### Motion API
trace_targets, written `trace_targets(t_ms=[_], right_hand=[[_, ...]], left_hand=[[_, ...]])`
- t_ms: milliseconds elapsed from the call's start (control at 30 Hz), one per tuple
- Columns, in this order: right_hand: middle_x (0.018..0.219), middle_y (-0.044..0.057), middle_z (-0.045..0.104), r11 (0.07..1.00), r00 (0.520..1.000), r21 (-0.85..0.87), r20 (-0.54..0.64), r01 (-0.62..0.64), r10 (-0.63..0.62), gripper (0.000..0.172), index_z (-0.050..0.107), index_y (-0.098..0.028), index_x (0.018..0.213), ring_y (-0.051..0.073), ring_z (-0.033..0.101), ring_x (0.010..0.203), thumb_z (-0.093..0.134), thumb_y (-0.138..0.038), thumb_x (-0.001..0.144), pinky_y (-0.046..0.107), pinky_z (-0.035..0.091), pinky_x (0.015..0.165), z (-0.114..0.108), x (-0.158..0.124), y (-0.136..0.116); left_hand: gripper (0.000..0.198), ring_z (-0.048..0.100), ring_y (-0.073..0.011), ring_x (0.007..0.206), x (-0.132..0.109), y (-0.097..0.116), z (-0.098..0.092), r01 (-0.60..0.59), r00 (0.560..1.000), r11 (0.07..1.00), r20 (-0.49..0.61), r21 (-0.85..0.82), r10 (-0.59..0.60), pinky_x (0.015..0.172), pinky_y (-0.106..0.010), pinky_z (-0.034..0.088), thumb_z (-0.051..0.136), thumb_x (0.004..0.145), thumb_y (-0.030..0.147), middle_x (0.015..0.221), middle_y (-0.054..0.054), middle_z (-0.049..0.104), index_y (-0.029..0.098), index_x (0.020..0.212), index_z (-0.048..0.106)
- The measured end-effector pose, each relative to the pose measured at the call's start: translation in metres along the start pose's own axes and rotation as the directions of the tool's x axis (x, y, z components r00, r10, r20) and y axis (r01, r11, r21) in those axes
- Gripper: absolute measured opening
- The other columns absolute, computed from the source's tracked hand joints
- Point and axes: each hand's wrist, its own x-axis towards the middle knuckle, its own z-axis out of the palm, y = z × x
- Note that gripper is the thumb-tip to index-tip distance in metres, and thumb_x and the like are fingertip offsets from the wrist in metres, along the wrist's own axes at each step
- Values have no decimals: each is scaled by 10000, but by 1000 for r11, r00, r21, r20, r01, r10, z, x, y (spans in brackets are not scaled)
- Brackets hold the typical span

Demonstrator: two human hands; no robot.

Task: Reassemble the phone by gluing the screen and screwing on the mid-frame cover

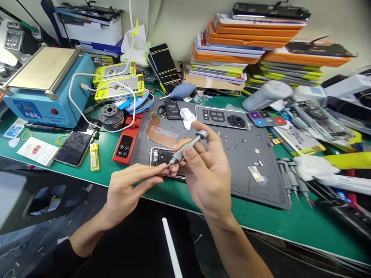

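Note:
My right hand (207,170) is closed around a small silver precision screwdriver (185,148), its tip pointing down-left. My left hand (135,181) pinches thumb and forefinger together right at the screwdriver's tip; what it pinches is too small to make out. Under both hands lies an opened phone (160,156) on the dark grey work mat (232,170). A grey phone back cover (222,117) with a round camera cut-out lies at the mat's far edge, beside a small black battery (173,109) and a crumpled white wipe (187,117).
A blue heating plate machine (43,85) stands at the left. A dark phone (77,143), a yellow lighter (94,156) and a red device (125,143) lie left of the mat. Stacks of orange and yellow boxes (246,42) fill the back. Several screwdrivers (292,181) lie right.

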Motion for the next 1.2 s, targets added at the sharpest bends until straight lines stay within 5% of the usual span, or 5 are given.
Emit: trace_targets(t_ms=[367,900,1200], right_hand=[[1135,12,808,1000,999,-12,-29,-26,25,536,549,-384,1497,210,824,820,834,-465,1050,361,721,648,2,-2,10],[1116,-18,811,1000,998,-14,-54,9,-10,497,550,-404,1468,167,783,700,831,-428,1059,332,698,617,7,-9,17],[1123,-13,815,995,994,-14,34,-102,103,555,512,-379,1488,160,780,742,835,-494,1051,301,671,614,-1,-7,17]], left_hand=[[299,894,-170,903,0,-6,1,32,998,998,-48,-55,-35,855,-223,744,826,1053,188,1084,-28,910,300,1325,876],[369,898,-155,927,-8,-11,0,66,996,995,-62,-77,-71,892,-201,736,831,1041,154,1114,0,909,336,1361,853],[340,907,-205,953,-12,-11,-8,64,998,996,-5,-66,-65,895,-261,762,832,1039,176,1157,-40,898,312,1350,857]])
